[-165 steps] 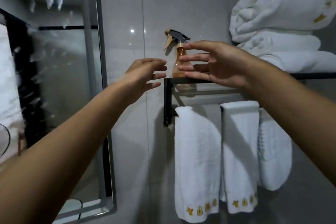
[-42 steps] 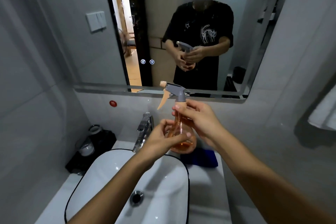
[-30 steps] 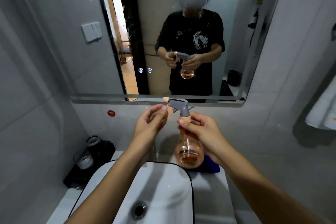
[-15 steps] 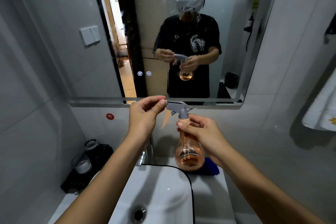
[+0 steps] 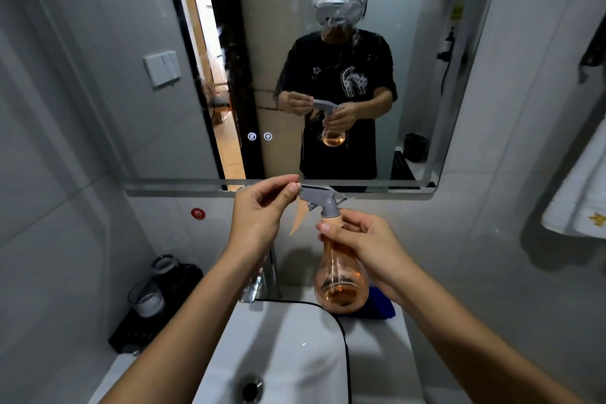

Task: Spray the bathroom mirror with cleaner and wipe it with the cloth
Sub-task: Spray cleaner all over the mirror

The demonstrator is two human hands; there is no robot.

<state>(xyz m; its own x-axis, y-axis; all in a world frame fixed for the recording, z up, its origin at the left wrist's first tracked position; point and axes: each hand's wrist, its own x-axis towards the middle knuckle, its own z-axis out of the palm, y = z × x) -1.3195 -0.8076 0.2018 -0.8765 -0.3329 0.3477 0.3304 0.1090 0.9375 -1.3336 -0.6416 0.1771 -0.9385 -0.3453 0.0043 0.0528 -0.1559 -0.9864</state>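
The spray bottle (image 5: 339, 279) hangs upright above the back of the sink (image 5: 288, 354), in front of the mirror (image 5: 328, 59); the right hand (image 5: 364, 244) has its grip closed round the narrow neck just under the grey trigger head, while the left hand (image 5: 262, 210) pinches the nozzle tip between thumb and forefinger (probably to set it); the blue cloth (image 5: 380, 307) lies behind the bottle on the desk. The bottle looks like thin clear plastic with little liquid, so likely light and slightly slick; the neck is the sound place to hold, with a finger free for the trigger.
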